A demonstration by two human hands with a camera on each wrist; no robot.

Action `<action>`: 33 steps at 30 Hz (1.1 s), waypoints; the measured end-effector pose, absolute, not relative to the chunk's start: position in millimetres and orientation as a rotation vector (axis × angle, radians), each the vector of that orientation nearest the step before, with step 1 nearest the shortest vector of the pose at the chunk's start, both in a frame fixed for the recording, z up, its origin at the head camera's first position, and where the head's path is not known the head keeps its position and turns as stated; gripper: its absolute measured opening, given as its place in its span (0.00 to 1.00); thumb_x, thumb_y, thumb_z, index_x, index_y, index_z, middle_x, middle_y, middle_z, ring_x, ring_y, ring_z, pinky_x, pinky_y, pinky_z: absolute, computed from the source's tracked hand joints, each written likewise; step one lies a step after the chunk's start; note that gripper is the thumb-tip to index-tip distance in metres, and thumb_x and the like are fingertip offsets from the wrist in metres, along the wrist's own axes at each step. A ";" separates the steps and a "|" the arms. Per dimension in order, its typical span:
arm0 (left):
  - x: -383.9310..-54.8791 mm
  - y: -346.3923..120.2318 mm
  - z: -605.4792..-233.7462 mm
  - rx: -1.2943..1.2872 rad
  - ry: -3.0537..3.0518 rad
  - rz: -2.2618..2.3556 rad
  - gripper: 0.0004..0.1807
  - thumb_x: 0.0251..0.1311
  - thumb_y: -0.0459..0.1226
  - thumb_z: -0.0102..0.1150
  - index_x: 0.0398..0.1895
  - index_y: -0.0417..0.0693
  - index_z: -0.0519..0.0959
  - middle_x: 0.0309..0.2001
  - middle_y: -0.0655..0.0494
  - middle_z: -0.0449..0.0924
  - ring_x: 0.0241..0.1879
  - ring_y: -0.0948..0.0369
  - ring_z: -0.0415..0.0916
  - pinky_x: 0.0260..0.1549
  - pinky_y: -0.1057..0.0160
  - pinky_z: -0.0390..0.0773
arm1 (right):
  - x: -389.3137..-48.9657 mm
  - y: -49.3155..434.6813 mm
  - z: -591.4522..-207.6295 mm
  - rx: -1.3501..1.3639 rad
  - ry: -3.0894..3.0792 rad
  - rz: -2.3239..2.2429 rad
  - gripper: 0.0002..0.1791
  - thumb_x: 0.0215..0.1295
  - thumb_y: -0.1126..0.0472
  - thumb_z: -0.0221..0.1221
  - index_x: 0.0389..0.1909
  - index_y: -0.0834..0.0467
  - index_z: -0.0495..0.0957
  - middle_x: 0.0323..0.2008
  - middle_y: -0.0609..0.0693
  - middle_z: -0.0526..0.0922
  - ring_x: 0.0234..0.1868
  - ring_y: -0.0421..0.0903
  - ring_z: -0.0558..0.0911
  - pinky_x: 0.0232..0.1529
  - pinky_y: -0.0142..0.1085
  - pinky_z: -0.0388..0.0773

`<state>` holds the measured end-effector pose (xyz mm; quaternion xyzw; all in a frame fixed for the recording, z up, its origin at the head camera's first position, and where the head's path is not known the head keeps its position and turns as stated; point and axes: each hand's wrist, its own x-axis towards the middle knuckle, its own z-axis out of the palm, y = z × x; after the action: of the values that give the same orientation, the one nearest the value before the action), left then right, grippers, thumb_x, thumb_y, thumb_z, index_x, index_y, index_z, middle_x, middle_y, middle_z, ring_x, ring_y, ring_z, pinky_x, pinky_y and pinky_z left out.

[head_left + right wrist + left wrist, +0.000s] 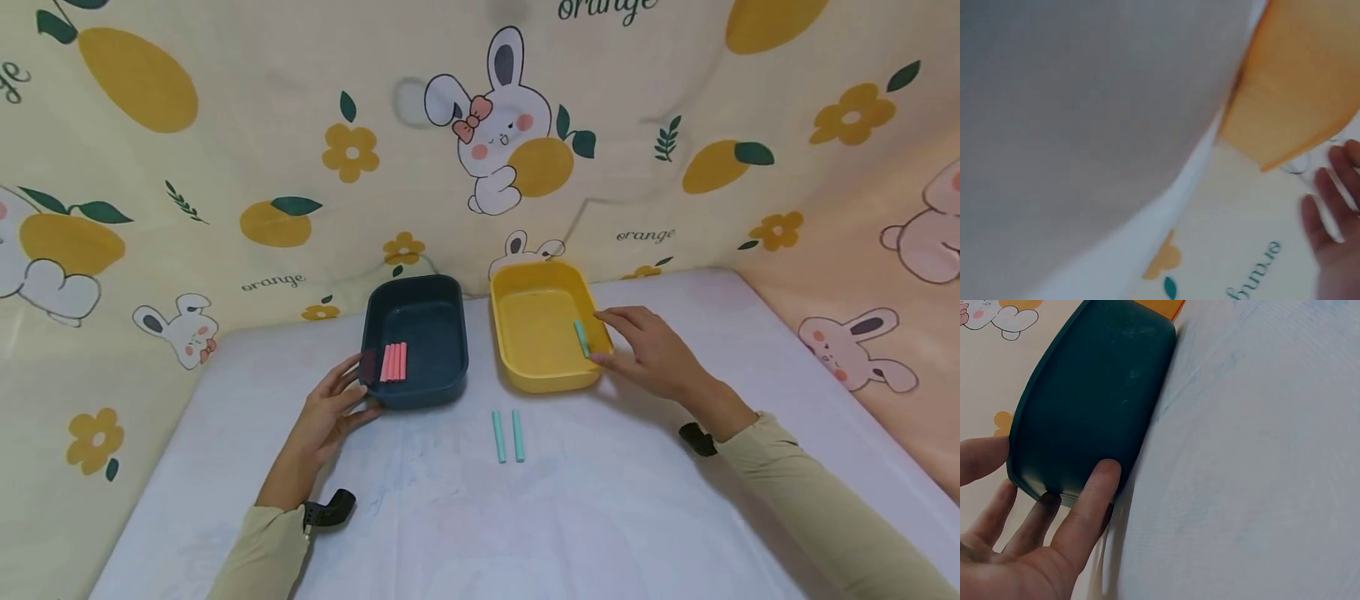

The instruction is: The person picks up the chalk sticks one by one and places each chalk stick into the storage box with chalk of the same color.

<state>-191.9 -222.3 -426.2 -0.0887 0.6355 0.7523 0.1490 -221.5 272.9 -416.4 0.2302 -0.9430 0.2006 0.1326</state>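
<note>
A dark teal bin (415,394) stands left of centre in the head view, several pink chalk-like sticks (393,362) side by side on its floor. My left hand (330,417) rests its fingertips against that bin's outer left side and near corner. In the left wrist view, the spread fingers (1088,512) touch the outer wall. To the right is a yellow bin (551,382) with one mint-green stick (582,339) inside by its right wall. Over that right rim is my right hand (651,354), its thumb tip close to the stick. The right wrist view is blurred but shows its fingers (1333,194) spread.
Two more mint-green sticks (507,436) lie nearly parallel on the white cloth, in front of the gap between the bins. A printed fabric backdrop (360,75) rises right behind both bins and along the sides.
</note>
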 end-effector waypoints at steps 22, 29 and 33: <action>-192.0 -219.6 -423.9 -0.261 1.881 2.129 0.33 0.73 0.34 0.51 0.78 0.63 0.56 0.79 0.54 0.51 0.55 0.59 0.76 0.57 0.55 0.80 | -211.3 255.8 -409.6 0.700 -2.659 0.043 0.50 0.55 0.29 0.62 0.71 0.58 0.66 0.63 0.57 0.74 0.65 0.57 0.70 0.63 0.55 0.69; -190.3 -220.4 -422.3 -0.242 1.903 2.114 0.33 0.73 0.35 0.51 0.78 0.62 0.55 0.80 0.53 0.50 0.55 0.59 0.76 0.57 0.56 0.81 | -196.9 254.0 -420.9 0.605 -2.798 0.141 0.54 0.59 0.28 0.57 0.76 0.59 0.57 0.70 0.59 0.67 0.70 0.60 0.64 0.64 0.59 0.68; -190.5 -219.1 -420.7 -0.259 1.942 2.091 0.33 0.73 0.33 0.50 0.78 0.61 0.55 0.80 0.53 0.50 0.62 0.55 0.70 0.61 0.53 0.78 | -190.9 245.3 -424.6 0.533 -2.851 0.293 0.54 0.62 0.29 0.55 0.77 0.60 0.51 0.74 0.62 0.60 0.72 0.63 0.62 0.66 0.61 0.65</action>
<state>-190.5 -219.1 -420.7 -0.0895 0.6714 0.7227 0.1375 -190.9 245.3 -424.6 0.1817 -0.9717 0.0999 0.1131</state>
